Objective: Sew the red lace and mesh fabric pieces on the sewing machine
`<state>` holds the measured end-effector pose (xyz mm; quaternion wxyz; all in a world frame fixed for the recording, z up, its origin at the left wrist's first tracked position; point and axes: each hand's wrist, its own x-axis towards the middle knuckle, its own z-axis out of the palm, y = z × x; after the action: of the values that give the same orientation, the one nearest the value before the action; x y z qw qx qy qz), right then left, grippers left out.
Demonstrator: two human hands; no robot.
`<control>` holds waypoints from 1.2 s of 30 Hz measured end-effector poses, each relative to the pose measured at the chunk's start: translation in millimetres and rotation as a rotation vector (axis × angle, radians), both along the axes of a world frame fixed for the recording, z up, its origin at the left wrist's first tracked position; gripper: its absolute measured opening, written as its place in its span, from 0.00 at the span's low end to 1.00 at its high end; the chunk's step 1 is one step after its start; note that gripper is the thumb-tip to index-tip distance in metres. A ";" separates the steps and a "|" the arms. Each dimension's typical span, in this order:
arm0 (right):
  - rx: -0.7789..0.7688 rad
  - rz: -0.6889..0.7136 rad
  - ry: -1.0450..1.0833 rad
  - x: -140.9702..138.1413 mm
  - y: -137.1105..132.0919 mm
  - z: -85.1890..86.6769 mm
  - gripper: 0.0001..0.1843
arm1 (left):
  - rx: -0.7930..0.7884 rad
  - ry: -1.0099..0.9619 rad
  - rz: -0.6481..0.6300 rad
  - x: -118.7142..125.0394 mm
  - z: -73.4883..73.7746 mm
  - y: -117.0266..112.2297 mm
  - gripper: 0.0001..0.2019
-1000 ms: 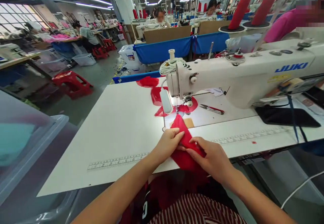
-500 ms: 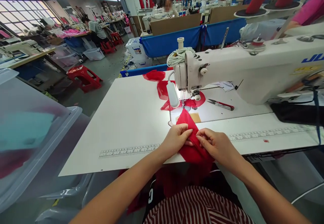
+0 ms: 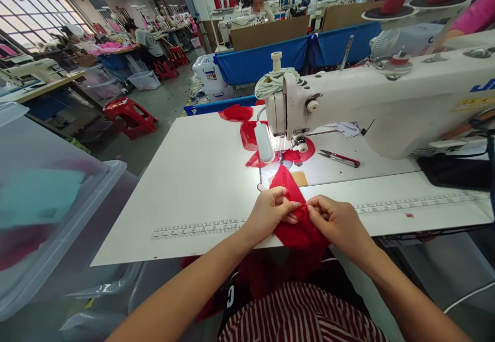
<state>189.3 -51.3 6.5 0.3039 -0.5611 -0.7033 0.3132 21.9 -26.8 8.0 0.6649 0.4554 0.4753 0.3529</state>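
A strip of red fabric [image 3: 291,187] runs from under the needle of the white sewing machine [image 3: 371,99] back over the table's front edge into my lap. My left hand [image 3: 268,213] pinches the fabric from the left, fingers closed on it. My right hand [image 3: 334,221] pinches the same fabric from the right, and the fingertips of both hands nearly meet. More sewn red pieces [image 3: 247,135] trail behind the presser foot toward the far edge.
Red-handled snips [image 3: 340,159] lie on the white table [image 3: 193,177] right of the needle. A clear plastic bin [image 3: 46,213] stands at my left. Blue bins, red stools and other people at sewing stations fill the room beyond.
My hands have drawn closer together on the red fabric and shifted slightly toward the needle. The view has tilted down and to the right since the earliest frame.
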 end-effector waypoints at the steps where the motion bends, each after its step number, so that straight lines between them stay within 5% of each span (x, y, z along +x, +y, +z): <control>1: -0.010 -0.016 0.016 0.6 -0.2 0.7 0.13 | -0.007 0.001 -0.003 0.0 0.5 0.1 0.19; 7: -0.021 -0.174 -0.005 16.0 4.3 -5.5 0.09 | -0.023 0.004 0.002 -0.7 0.7 0.1 0.14; 12: 0.245 -0.308 -0.111 19.8 10.1 -2.9 0.10 | -0.041 0.012 -0.023 4.4 1.7 0.2 0.13; 16: 0.295 -0.017 0.132 -2.6 19.4 8.1 0.12 | -0.069 -0.055 -0.031 9.9 2.6 -1.4 0.11; 20: 0.214 0.131 0.109 -16.3 45.0 6.9 0.13 | -0.068 -0.133 -0.008 7.8 0.0 -4.5 0.14; 25: 0.290 0.251 -0.231 -13.9 66.8 -3.9 0.12 | -0.041 -0.199 0.031 1.6 -5.2 -5.7 0.18; 30: 0.459 0.180 -0.759 -12.5 59.3 2.4 0.14 | -0.054 -0.255 0.114 3.2 -5.5 -2.9 0.15; 33: 0.528 0.302 -0.591 -15.2 58.0 3.6 0.14 | -0.065 -0.281 0.100 5.7 -4.1 -2.3 0.12; 36: 0.431 0.370 -0.286 -16.3 65.7 -4.7 0.12 | -0.053 -0.316 0.116 5.6 -5.5 -4.5 0.12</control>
<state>173.0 14.5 1.8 0.2516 -0.3849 -0.8792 0.1247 27.5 -31.4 2.5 0.7216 0.3483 0.3997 0.4452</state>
